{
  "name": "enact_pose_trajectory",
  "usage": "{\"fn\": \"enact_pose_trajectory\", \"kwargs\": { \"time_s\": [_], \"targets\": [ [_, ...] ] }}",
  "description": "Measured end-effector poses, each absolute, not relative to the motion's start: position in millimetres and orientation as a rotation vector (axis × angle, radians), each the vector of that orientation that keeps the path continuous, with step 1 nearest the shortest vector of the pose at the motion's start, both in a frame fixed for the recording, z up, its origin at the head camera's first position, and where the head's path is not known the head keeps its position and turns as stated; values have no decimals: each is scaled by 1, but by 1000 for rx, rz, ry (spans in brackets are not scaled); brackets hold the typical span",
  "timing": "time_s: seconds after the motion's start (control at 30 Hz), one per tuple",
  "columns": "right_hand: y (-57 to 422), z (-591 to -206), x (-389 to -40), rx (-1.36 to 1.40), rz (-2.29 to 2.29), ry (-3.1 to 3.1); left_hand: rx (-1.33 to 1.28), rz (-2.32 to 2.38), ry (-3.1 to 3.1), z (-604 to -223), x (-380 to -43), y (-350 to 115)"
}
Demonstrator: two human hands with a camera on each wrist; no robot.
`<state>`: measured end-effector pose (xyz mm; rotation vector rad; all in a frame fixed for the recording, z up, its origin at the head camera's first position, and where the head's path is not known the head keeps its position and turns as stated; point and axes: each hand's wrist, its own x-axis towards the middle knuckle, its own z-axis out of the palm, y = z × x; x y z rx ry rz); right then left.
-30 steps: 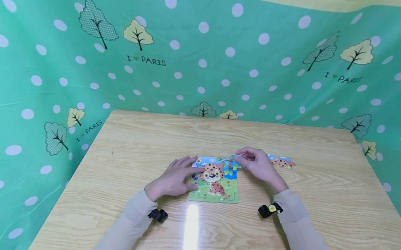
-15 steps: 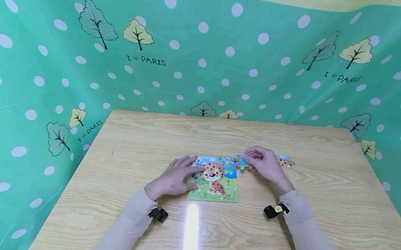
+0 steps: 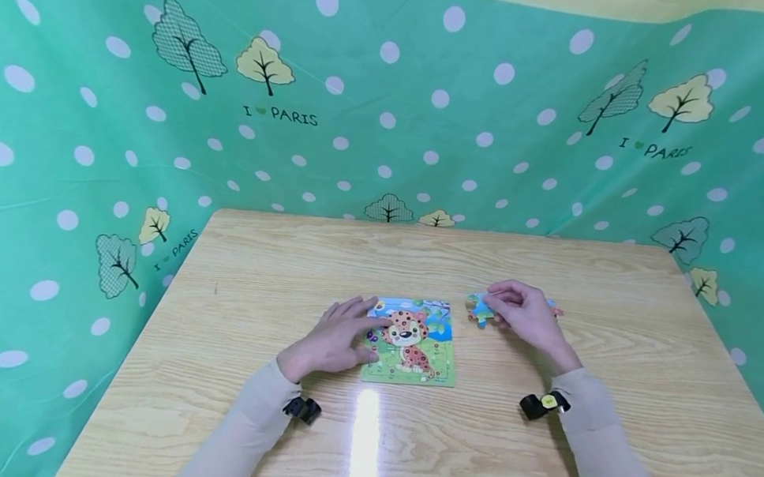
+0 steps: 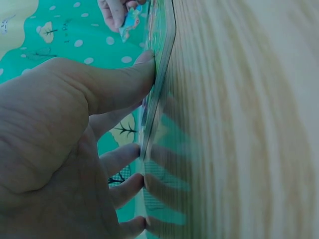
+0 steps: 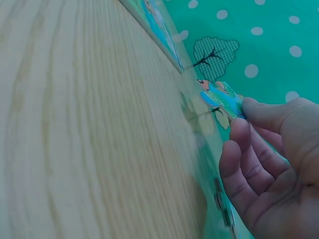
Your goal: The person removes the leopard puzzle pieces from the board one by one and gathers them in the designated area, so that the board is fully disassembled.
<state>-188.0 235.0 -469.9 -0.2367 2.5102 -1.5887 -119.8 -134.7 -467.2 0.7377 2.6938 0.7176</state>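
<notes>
My right hand [image 3: 521, 313] pinches a piece [image 3: 480, 310] at two o'clock from the board [image 3: 413, 346]; my left hand [image 3: 336, 336], fingers spread, should steady it lightly.

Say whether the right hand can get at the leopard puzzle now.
Likely yes, though the right hand pinches a jigsaw section: the left hand covers part of the leopard puzzle, leaving its right side uncovered.

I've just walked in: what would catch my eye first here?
Probably the bright green polka-dotted cloth behind the wooden table. Next, the spotted-cat puzzle on the table, the left hand touching its left side, and a bluish puzzle part pinched in the right hand beyond its right edge.
</notes>
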Motion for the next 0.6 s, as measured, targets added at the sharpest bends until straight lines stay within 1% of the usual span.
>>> {"fn": "enact_pose_trajectory", "kwargs": {
  "time_s": [0.3, 0.6],
  "targets": [
    [255, -475, -188, -112, -1561, 2574, 724, 752, 2694, -466, -119, -134],
    [278, -472, -185, -55, -1549, 2623, 717, 781, 2695, -466, -119, -134]
  ]
}}
